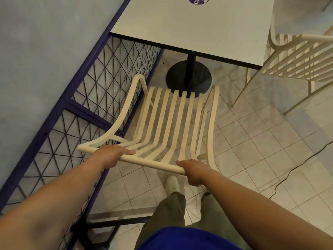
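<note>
A cream slatted chair [167, 120] stands in front of me, its seat facing a white square table [198, 27]. My left hand [112, 155] grips the top rail of the chair's backrest near its left end. My right hand [193, 171] grips the same rail near its right end, fingers curled under it. The chair's front edge sits close to the table's black round base [189, 76].
A purple-framed wire-mesh fence [86, 98] runs along the left, close to the chair's left arm. A second cream slatted chair [302, 56] stands at the right of the table. The floor is pale tile with a crack [297, 165] at right. My legs and a white shoe [172, 183] are below.
</note>
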Motion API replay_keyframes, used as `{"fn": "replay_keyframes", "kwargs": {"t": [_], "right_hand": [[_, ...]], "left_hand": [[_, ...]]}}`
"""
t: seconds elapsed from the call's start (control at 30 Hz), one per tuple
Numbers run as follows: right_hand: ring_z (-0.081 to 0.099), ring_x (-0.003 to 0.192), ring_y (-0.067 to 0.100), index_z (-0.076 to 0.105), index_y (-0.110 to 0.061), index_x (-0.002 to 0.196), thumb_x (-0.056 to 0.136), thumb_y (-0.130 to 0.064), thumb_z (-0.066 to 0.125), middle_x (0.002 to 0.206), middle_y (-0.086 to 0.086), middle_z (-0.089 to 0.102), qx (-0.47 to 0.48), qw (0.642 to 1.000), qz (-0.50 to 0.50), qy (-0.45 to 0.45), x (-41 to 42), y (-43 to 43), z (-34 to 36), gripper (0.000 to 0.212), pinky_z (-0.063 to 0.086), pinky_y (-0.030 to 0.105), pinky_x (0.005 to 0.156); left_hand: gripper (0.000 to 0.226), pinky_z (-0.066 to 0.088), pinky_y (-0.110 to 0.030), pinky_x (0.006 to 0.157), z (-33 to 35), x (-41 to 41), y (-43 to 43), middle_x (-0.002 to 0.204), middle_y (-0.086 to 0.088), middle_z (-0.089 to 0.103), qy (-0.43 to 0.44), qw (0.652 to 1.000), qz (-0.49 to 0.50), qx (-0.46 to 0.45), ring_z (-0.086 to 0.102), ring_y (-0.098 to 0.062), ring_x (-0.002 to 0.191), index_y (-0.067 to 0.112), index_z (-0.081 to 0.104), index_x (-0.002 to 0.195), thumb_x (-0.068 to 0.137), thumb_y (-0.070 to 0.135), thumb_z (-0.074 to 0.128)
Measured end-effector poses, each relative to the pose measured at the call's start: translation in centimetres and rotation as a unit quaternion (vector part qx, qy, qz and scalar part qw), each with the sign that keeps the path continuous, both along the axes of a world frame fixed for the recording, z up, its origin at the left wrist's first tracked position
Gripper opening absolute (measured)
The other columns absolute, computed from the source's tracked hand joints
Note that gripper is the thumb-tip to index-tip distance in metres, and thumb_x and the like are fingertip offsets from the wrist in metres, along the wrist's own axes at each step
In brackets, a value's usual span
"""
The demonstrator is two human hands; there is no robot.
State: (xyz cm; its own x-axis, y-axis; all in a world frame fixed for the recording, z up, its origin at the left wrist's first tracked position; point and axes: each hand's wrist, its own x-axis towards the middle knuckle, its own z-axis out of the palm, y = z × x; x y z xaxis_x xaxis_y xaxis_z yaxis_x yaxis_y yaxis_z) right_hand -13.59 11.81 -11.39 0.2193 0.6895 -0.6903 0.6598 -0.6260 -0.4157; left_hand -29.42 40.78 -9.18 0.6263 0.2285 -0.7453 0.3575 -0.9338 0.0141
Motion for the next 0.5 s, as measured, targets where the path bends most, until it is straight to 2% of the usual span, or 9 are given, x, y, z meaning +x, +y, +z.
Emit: {"fn": "replay_keyframes", "kwargs": {"t": [0.33,0.5], "right_hand": [[0.058,0.106,0.024,0.041,-0.03,0.145,0.083,-0.005,0.068,0.124,0.005,0.059,0.008,1.0,-0.008,0.001,-1.0,0.7,-0.3,0.072,0.048,0.037,0.095],[0.058,0.105,0.024,0.045,-0.026,0.14,0.083,-0.005,0.069,0.121,0.006,0.059,0.015,1.0,0.006,0.004,-2.0,2.0,-0.4,0.065,0.049,0.038,0.093]], "left_hand": [[0.086,0.053,-0.037,0.085,-0.1,-1.1,1.0,0.137,0.006,0.055,-0.005,1.0,-0.001,0.008,0.059,-0.018,0.108,0.067,0.029,0.141,0.092,-0.001,0.049],[0.084,0.046,-0.029,0.076,0.6,-2.0,1.9,0.138,0.004,0.053,0.005,1.0,0.012,0.005,0.055,-0.015,0.099,0.063,0.031,0.144,0.093,-0.002,0.048]]}}
